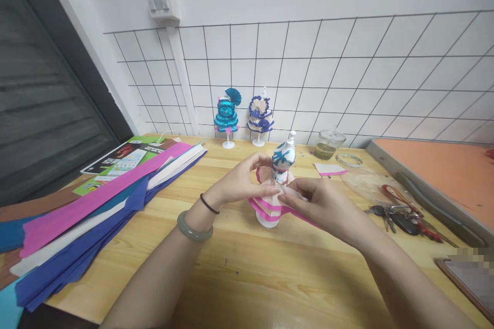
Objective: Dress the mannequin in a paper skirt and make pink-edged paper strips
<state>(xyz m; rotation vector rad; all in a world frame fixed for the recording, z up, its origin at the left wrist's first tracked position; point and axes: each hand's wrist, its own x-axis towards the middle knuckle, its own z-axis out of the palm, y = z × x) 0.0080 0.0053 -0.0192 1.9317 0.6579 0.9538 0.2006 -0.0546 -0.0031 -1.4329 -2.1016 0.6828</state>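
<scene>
A small white dress form (pixel 283 157) stands slightly tilted on its round base, with blue paper trim on its bodice. White crepe paper tiers with pink edges (pixel 266 208) make up its skirt. Around its left side curls my left hand (pixel 249 180), the thumb pressed on the front of the paper at the waist. My right hand (pixel 324 203) pinches a white paper strip with a pink edge (pixel 295 195) against the skirt's right side, thumb and fingers together. Part of the strip is hidden behind the right hand.
Two dressed forms, one turquoise (pixel 227 115) and one white and purple (pixel 260 113), stand by the wall grid. Long crepe paper sheets (pixel 108 198) lie at left. At right are a glass teapot (pixel 328 144), tape roll (pixel 349 160), paper scrap (pixel 330 169), keys (pixel 401 221) and an orange-topped surface (pixel 436 169).
</scene>
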